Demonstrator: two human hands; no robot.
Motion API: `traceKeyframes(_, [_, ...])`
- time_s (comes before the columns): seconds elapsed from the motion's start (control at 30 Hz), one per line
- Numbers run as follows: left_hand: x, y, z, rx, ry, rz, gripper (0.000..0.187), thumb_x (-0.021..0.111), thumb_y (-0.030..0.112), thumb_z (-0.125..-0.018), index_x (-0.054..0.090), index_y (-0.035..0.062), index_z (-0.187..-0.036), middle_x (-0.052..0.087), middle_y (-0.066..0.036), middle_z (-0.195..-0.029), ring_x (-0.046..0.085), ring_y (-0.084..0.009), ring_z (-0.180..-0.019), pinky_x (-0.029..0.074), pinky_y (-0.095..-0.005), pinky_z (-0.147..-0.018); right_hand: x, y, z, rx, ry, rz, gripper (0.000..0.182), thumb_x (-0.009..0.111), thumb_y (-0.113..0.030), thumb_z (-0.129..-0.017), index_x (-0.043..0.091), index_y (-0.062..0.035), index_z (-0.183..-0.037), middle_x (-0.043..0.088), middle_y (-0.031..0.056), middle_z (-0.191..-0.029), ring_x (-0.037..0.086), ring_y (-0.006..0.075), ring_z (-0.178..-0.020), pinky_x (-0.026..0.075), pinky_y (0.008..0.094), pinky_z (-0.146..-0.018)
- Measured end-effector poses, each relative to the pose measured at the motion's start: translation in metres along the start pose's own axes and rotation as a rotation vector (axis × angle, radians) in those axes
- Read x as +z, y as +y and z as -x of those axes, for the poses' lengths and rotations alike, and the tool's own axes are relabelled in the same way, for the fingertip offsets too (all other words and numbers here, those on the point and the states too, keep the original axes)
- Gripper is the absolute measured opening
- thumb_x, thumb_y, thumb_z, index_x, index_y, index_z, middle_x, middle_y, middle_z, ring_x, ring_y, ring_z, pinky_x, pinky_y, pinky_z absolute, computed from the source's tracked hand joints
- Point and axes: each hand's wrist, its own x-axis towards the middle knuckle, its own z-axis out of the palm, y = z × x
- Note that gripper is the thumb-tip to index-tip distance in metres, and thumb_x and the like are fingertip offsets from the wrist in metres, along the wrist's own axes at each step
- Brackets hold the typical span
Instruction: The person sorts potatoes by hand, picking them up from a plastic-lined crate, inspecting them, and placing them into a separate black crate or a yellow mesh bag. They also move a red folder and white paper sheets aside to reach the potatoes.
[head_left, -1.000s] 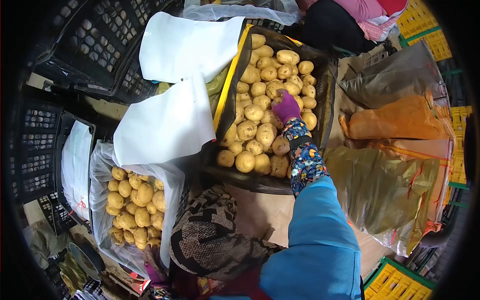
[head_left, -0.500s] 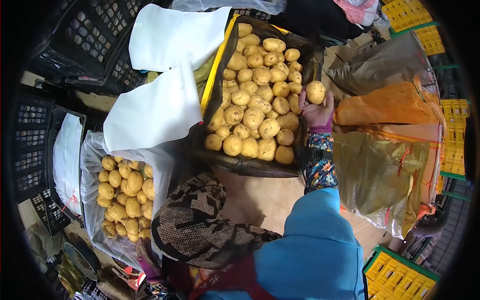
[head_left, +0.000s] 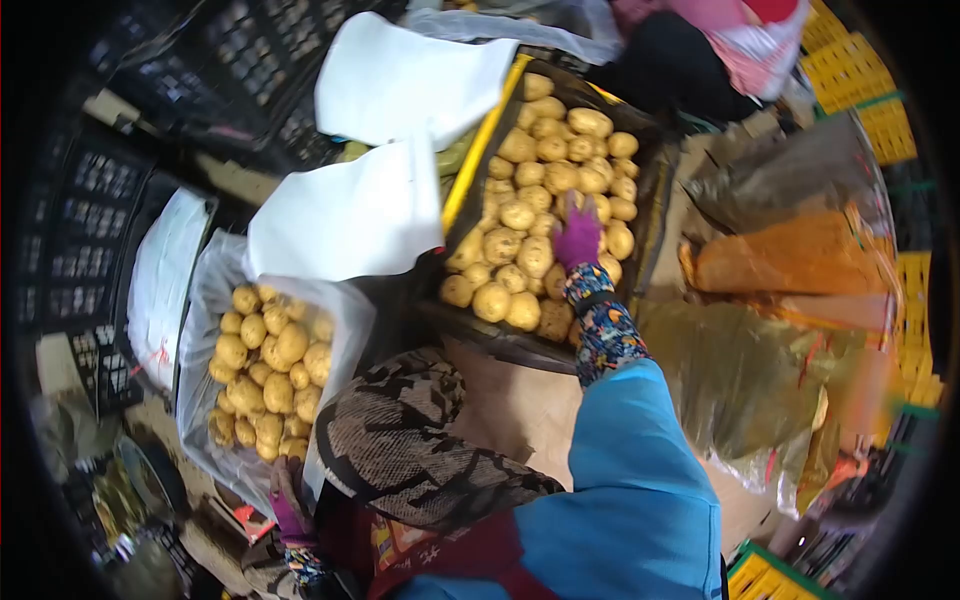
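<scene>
Gloved in purple, my right hand (head_left: 579, 236) rests on the potatoes (head_left: 535, 255) in the black-lined crate (head_left: 465, 180) with the yellow edge. Its fingers point away from me; whether they grip a potato is hard to see. My left hand (head_left: 288, 498), also in a purple glove, is at the near edge of a second container (head_left: 200, 330) lined with clear plastic and holding more potatoes (head_left: 268, 375). Its fingers lie beside the lowest potatoes, partly in shadow, and I cannot make out whether they hold anything.
White sheets (head_left: 345, 215) lie between the two containers. Black crates (head_left: 85, 230) stand at the left. Brown and orange sacks (head_left: 790, 260) are on the right, with yellow crates (head_left: 855, 75) behind them. A person in dark and pink clothing (head_left: 680, 65) is at the top.
My right hand has moved left from the crate's right edge onto the potatoes. The potato it held up is no longer seen raised. The view has shifted, and my left hand remains by its container.
</scene>
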Motion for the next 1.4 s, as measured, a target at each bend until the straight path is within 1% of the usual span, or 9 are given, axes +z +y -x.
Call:
traceKeyframes(0.03, [-0.003, 0.016, -0.005, 0.19, -0.037, -0.358, 0.039, 0.044, 0.023, -0.101, 0.048, -0.0035, -0.129, 0.056, -0.015, -0.119, 0.061, -0.0249, -0.104, 0.052, -0.0305, -0.082, 0.01, 0.0, 0.005, -0.019, -0.058, 0.05, 0.077, 0.07, -0.028, -0.079, 0.037, -0.0139, -0.147, 0.041, 0.0267, -0.143, 0.042, 0.0435, -0.13, 0.035, 0.0498, -0.107])
traceKeyframes(0.1, [0.0, 0.017, -0.004, -0.523, 0.116, 0.446, 0.033, 0.045, 0.023, -0.1, 0.053, 0.0, -0.122, 0.059, -0.011, -0.108, 0.06, -0.0208, -0.098, 0.052, -0.0267, -0.072, 0.01, 0.003, 0.005, -0.054, -0.097, -0.007, 0.077, 0.067, -0.029, -0.079, 0.036, -0.013, -0.148, 0.039, 0.0282, -0.144, 0.038, 0.042, -0.134, 0.033, 0.0505, -0.109])
traceKeyframes(0.3, [-0.007, -0.063, 0.0, -0.446, 0.196, 0.851, 0.026, 0.05, 0.014, -0.099, 0.054, -0.0025, -0.119, 0.059, -0.01, -0.109, 0.056, -0.0211, -0.107, 0.047, -0.0329, -0.091, 0.034, 0.062, -0.069, -0.025, -0.594, -0.129, 0.089, 0.07, -0.05, -0.077, 0.032, -0.0157, -0.15, 0.036, 0.0317, -0.145, 0.035, 0.0435, -0.136, 0.034, 0.0462, -0.11])
traceKeyframes(0.37, [-0.028, -0.016, -0.006, -0.337, 0.248, 0.637, 0.031, 0.054, 0.022, -0.1, 0.056, 0.0048, -0.125, 0.062, -0.007, -0.112, 0.061, -0.0165, -0.101, 0.05, -0.0282, -0.087, 0.012, 0.039, -0.101, -0.312, -0.143, -0.35, 0.078, 0.071, -0.036, -0.083, 0.036, -0.0042, -0.146, 0.046, 0.0277, -0.138, 0.044, 0.0404, -0.13, 0.038, 0.0438, -0.106])
traceKeyframes(0.53, [-0.087, -0.012, -0.026, -0.135, 0.517, 0.681, 0.022, 0.062, 0.024, -0.094, 0.059, 0.0082, -0.078, 0.054, 0.007, -0.071, 0.051, -0.0067, -0.062, 0.041, -0.018, -0.059, -0.221, -0.234, -0.103, -0.548, -0.698, -0.917, 0.048, 0.054, -0.011, -0.095, 0.043, 0.0005, -0.141, 0.051, 0.0157, -0.137, 0.047, 0.0218, -0.127, 0.036, 0.0319, -0.108])
traceKeyframes(0.77, [-0.142, 0.047, -0.023, -0.16, 0.731, 1.02, 0.03, 0.059, 0.03, -0.096, 0.06, 0.0041, -0.11, 0.065, -0.005, -0.1, 0.063, -0.014, -0.093, 0.048, -0.026, -0.085, -0.227, -0.494, 0.1, -1.151, -1.681, -0.527, 0.054, 0.057, -0.035, -0.096, 0.046, -0.0053, -0.139, 0.053, 0.0147, -0.135, 0.055, 0.023, -0.118, 0.044, 0.0333, -0.1])
traceKeyframes(1.07, [-0.159, 0.048, -0.01, -0.109, 0.612, 1.008, 0.045, 0.055, 0.035, -0.097, 0.055, 0.0001, -0.125, 0.063, -0.005, -0.11, 0.061, -0.0127, -0.1, 0.046, -0.0262, -0.094, -0.118, -0.561, 0.293, -1.266, -1.601, 0.082, 0.079, 0.074, -0.053, -0.076, 0.048, -0.0026, -0.13, 0.057, 0.0192, -0.122, 0.056, 0.0298, -0.114, 0.049, 0.038, -0.093])
traceKeyframes(1.3, [-0.119, 0.029, -0.022, -0.23, 0.537, 0.984, 0.045, 0.061, 0.037, -0.093, 0.056, 0.0075, -0.127, 0.059, -0.001, -0.113, 0.052, -0.0136, -0.111, 0.04, -0.0311, -0.095, -0.106, -0.53, 0.213, -0.848, -1.535, -1.019, 0.064, 0.077, -0.025, -0.082, 0.045, -0.0044, -0.133, 0.058, 0.0093, -0.107, 0.059, 0.0181, -0.093, 0.054, 0.032, -0.079])
traceKeyframes(1.4, [-0.092, 0.011, -0.029, -0.194, 0.413, 0.92, 0.048, 0.06, 0.039, -0.093, 0.053, 0.0114, -0.131, 0.054, -0.003, -0.121, 0.048, -0.0164, -0.115, 0.039, -0.0348, -0.097, -0.132, -0.524, 0.198, -1.108, -1.433, -0.645, 0.08, 0.079, -0.028, -0.08, 0.037, -0.0037, -0.143, 0.057, 0.0128, -0.118, 0.059, 0.0149, -0.094, 0.053, 0.0296, -0.079])
